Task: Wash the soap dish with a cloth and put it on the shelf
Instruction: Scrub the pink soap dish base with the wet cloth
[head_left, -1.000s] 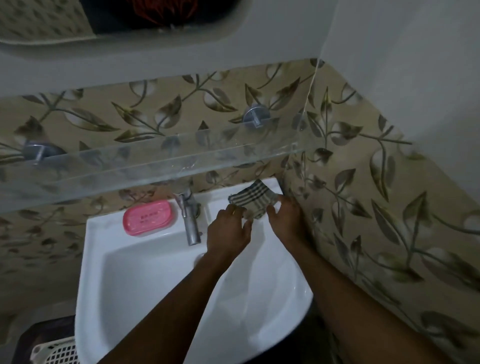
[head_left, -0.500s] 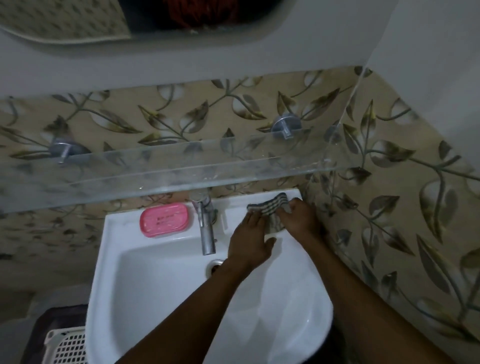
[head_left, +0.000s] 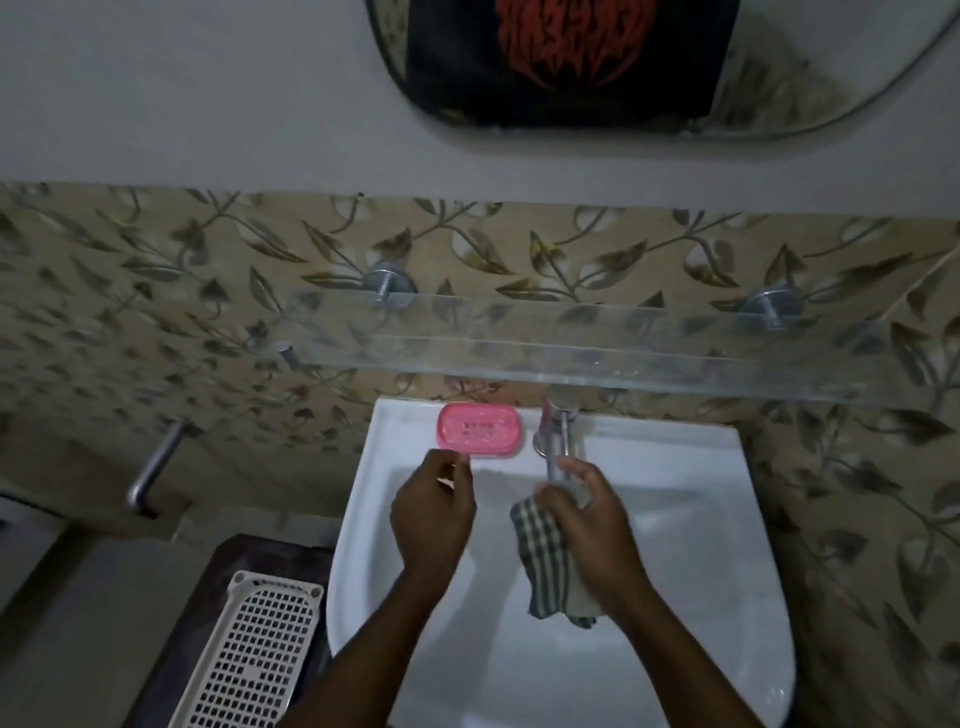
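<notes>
Head view: pink soap dish (head_left: 478, 431) resting flat on back ledge of white sink (head_left: 737, 525), just left of tap (head_left: 557, 439), below glass shelf (head_left: 597, 358). Left hand (head_left: 434, 512) empty, fingers loosely spread, just short of dish's near edge. Right hand (head_left: 589, 525) closed on checked cloth (head_left: 545, 558), which hangs limp over basin beside tap. Dish likely light, rigid moulded plastic, slippery when wet; best gripped across short sides, thumb opposite fingers. Cloth soft, pliable; bunch before scrubbing. Shelf probably fragile; set dish down gently.
</notes>
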